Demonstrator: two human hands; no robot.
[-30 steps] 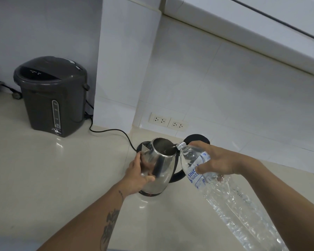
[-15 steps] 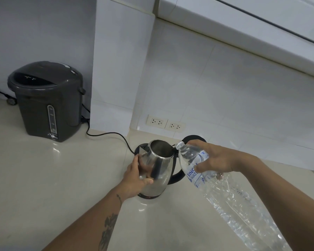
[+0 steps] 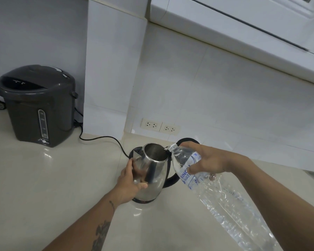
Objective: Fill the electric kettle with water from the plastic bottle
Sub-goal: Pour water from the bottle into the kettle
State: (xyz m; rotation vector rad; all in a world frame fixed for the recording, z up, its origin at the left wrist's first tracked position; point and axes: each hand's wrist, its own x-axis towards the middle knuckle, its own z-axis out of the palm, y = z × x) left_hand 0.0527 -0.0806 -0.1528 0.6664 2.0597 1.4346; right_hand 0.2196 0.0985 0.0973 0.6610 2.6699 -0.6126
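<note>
Now, going left to right, I see a grey water boiler [image 3: 37,105] by the wall, then my left hand [image 3: 130,185] wrapped around the steel electric kettle [image 3: 151,175] on the pale countertop [image 3: 43,187]. My right hand [image 3: 209,161] grips the tilted plastic bottle [image 3: 216,192], its mouth at the kettle's open rim
</note>
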